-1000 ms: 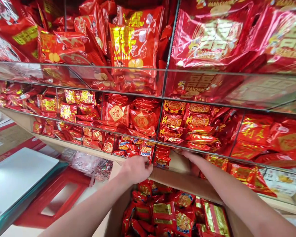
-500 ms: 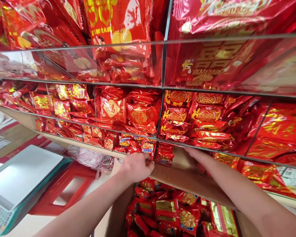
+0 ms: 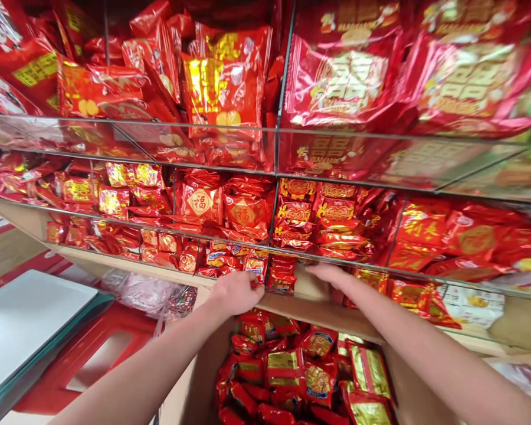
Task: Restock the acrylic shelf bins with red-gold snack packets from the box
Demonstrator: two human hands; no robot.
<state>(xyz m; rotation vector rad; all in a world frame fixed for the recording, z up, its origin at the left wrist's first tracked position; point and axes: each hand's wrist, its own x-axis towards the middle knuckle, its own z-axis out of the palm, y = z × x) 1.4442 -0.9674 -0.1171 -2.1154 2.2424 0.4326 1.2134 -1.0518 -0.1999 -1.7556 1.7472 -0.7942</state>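
Observation:
My left hand is closed, its fingers curled at the front edge of the lowest shelf, by the far left corner of an open cardboard box. What those fingers grip is hidden. Just beyond them lie small red snack packets with blue-and-white labels. My right hand reaches under a clear shelf strip into a lower compartment whose bare cardboard-coloured surface shows. Its fingers point left, stretched out, with no item visible in them. Loose red and gold snack packets fill the box below my hands.
Clear dividers part rows of red packets on the shelves. Larger red bags fill the top tier. At left, a flat silver-topped device sits beside a red plastic stool. Clear plastic bags lie under the shelf edge.
The view has shifted, showing more of the upper shelf and the right side. Both hands appear slightly further left in the picture, with much the same posture and place at the shelf.

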